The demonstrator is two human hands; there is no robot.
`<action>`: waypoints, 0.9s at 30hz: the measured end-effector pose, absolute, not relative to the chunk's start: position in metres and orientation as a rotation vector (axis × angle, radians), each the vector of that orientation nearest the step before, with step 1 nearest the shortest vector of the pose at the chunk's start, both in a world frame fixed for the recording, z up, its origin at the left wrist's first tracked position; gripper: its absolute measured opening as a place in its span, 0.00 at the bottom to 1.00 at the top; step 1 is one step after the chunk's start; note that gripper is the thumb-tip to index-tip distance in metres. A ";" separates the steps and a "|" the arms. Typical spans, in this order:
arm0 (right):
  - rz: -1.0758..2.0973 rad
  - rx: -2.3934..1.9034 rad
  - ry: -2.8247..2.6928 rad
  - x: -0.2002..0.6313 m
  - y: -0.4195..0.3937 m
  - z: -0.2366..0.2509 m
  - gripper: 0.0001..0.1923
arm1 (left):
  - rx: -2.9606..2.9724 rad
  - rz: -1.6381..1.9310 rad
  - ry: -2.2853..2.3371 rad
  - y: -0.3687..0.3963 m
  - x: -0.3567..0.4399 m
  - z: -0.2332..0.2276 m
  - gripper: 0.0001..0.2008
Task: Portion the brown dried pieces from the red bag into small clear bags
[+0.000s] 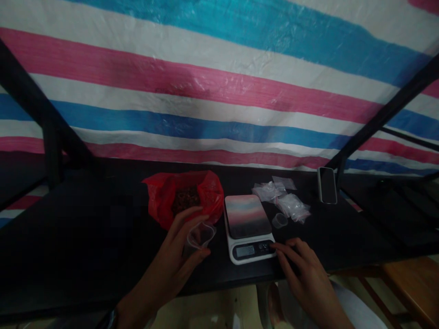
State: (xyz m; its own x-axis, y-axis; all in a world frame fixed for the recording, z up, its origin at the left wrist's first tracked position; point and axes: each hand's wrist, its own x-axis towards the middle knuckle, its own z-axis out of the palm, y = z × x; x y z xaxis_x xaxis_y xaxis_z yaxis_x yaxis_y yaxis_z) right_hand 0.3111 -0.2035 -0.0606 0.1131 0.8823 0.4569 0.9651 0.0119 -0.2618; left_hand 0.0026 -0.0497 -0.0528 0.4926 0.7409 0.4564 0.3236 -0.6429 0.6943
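While cup [200, 236] is gripped by curled left hand [176, 256] near bag [213, 195], scale [248, 216] is touched by loosely open, empty right hand [305, 269]; reading [245, 251] could be upset by stray press.

We note red bag [156, 201], brown contents [187, 198]; white scale [248, 221], black-panelled; colourless, see-through cup [200, 235]; black desk [103, 233]; sheeting [219, 105] striped blue, pink and white; phone [328, 186] pale-rimmed, dark-screened.

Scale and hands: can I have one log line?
left hand: holds clear container; right hand: at buttons on scale; red bag: open, left of scale; phone: right of scale
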 end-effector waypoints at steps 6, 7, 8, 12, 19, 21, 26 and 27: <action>-0.191 -1.915 -1.811 0.313 -0.204 -0.065 0.17 | 2.252 1.112 0.845 -0.051 -0.003 -0.056 0.20; -0.204 -1.919 -1.813 0.313 -0.205 -0.065 0.18 | 2.257 1.117 0.845 -0.052 -0.005 -0.057 0.20; -0.216 -1.922 -1.817 0.312 -0.205 -0.065 0.19 | 2.257 1.122 0.846 -0.052 -0.006 -0.057 0.20; -0.261 -1.937 -1.862 0.311 -0.203 -0.059 0.19 | 2.239 1.116 0.845 -0.054 -0.010 -0.057 0.21; -0.333 -1.935 -1.865 0.302 -0.196 -0.055 0.19 | 2.199 1.066 0.824 -0.054 -0.006 -0.059 0.20; -0.326 -1.881 -1.823 0.297 -0.200 -0.062 0.18 | 2.186 1.048 0.827 -0.055 -0.005 -0.059 0.21; -0.428 -1.808 -1.790 0.288 -0.216 -0.082 0.16 | 2.129 1.044 0.798 -0.060 -0.008 -0.054 0.21; -0.449 -1.810 -1.796 0.287 -0.218 -0.084 0.16 | 2.117 1.044 0.792 -0.061 -0.008 -0.053 0.21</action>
